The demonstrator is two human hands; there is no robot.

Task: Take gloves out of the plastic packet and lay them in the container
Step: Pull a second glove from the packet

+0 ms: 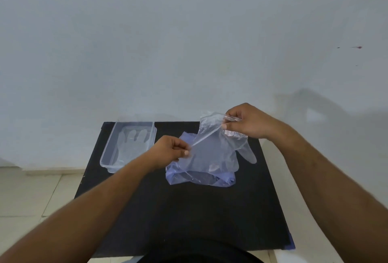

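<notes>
Pale wall behind my black tabletop (189, 210), my left hand (170, 150) and right hand (245, 122) each pinching a clear plastic glove (212, 151) stretched between them, bluish packet (199, 176) beneath, clear container (109, 153) left of my left hand, gloves inside.

We have a single view, head-mounted, facing forward and down over the counter (189, 210). Both forearms enter from the lower corners, close to the lens. The counter sits near, centre frame; the wall (189, 52) fills the upper half, floor (31, 195) at left. Wide-angle bending shows at the edges.
</notes>
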